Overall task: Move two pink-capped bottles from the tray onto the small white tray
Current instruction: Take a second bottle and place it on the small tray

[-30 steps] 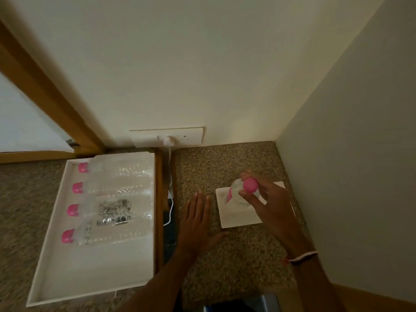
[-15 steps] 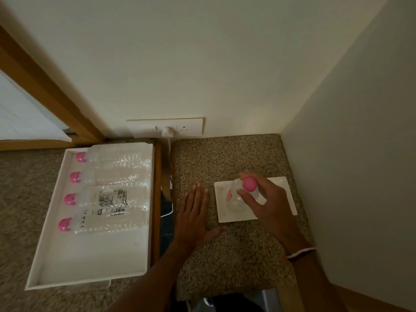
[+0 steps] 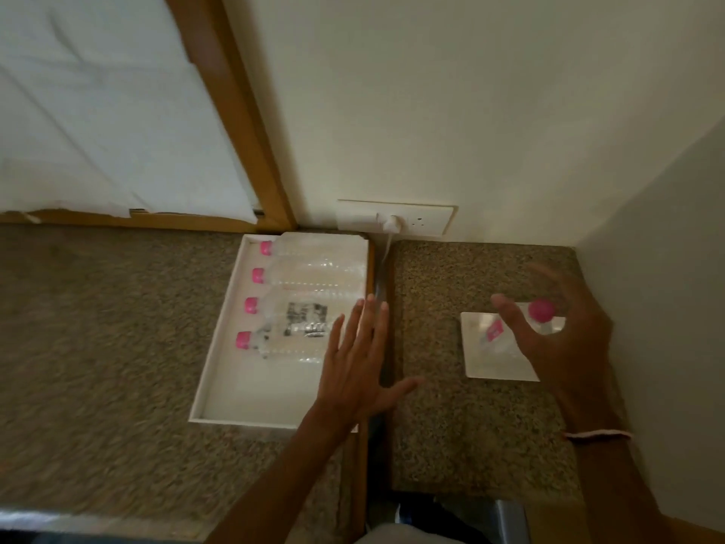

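Note:
One clear pink-capped bottle (image 3: 540, 310) stands upright on the small white tray (image 3: 484, 363) at the right. My right hand (image 3: 557, 331) hovers around it with fingers spread, no longer gripping it. Several more pink-capped bottles (image 3: 306, 304) lie side by side in the large white tray (image 3: 243, 386) on the left, caps pointing left. My left hand (image 3: 357, 363) is open and flat, fingers reaching over the large tray's right edge toward the nearest bottles, holding nothing.
A speckled stone counter (image 3: 451, 426) carries the small tray; a narrow gap with a wooden edge (image 3: 378, 308) separates it from the left counter. A wall socket with a white plug and cable (image 3: 392, 221) sits behind. The side wall (image 3: 667, 268) closes the right.
My right hand has let go of the bottle on the small tray and opened. My left hand has lifted off the counter and moved left over the large tray. The view has shifted left.

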`<state>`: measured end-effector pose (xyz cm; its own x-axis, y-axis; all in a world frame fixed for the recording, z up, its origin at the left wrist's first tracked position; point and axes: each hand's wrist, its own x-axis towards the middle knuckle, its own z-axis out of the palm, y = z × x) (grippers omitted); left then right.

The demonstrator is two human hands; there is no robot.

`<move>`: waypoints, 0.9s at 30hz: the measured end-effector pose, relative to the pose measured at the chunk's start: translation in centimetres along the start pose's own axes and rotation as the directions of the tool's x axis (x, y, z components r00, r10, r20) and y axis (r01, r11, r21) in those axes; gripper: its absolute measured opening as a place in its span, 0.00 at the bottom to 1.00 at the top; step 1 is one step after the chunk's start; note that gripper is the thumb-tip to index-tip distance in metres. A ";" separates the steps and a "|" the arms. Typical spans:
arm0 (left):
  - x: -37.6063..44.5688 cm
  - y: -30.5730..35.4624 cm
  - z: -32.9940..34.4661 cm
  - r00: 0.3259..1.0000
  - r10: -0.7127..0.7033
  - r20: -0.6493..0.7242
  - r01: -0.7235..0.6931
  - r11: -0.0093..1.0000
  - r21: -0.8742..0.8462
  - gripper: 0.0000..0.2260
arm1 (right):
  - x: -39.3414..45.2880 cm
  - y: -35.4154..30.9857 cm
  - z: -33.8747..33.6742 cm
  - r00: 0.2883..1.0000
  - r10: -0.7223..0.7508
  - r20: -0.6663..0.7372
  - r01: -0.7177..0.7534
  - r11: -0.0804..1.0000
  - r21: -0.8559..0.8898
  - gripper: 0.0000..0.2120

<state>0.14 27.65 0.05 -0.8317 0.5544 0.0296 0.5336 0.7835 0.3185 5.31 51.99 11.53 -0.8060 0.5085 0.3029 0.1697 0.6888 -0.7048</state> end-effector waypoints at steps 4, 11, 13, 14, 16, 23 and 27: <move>-3.2 -5.5 -3.1 0.996 -0.075 -0.050 0.078 0.996 0.053 0.51 | -1.8 -4.1 4.0 0.996 -0.087 0.020 0.086 0.993 0.075 0.25; -8.1 -14.9 -6.6 0.979 -0.189 -0.080 0.196 0.976 0.099 0.52 | -7.0 -11.0 13.9 0.896 -0.234 0.377 0.201 0.972 0.124 0.20; -9.6 -17.3 -7.2 0.976 -0.205 -0.076 0.212 0.972 0.104 0.53 | -8.6 -12.9 17.3 0.829 -0.298 0.473 0.247 0.954 0.169 0.18; -10.4 -18.4 -7.3 0.976 -0.209 -0.068 0.215 0.970 0.111 0.53 | -9.3 -13.9 19.0 0.789 -0.326 0.520 0.277 0.945 0.173 0.18; -12.0 -20.7 -7.4 0.977 -0.208 -0.035 0.211 0.968 0.133 0.53 | -10.6 -15.8 22.5 0.714 -0.357 0.603 0.358 0.925 0.124 0.18; -15.9 -24.7 -5.7 0.971 -0.193 0.141 0.176 0.976 0.125 0.56 | -11.6 -17.3 28.3 0.654 -0.285 0.701 0.596 0.765 -0.245 0.15; -16.3 -25.2 -4.5 0.971 -0.183 0.152 0.163 0.978 0.133 0.58 | -10.9 -19.7 25.7 0.763 -0.285 0.580 0.455 0.874 -0.169 0.15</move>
<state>-0.42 -2.44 -4.24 -0.8819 0.4381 -0.1738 0.4065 0.8936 0.1903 -3.80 19.66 5.62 -0.9923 -0.1079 0.0606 -0.1227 0.9208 -0.3701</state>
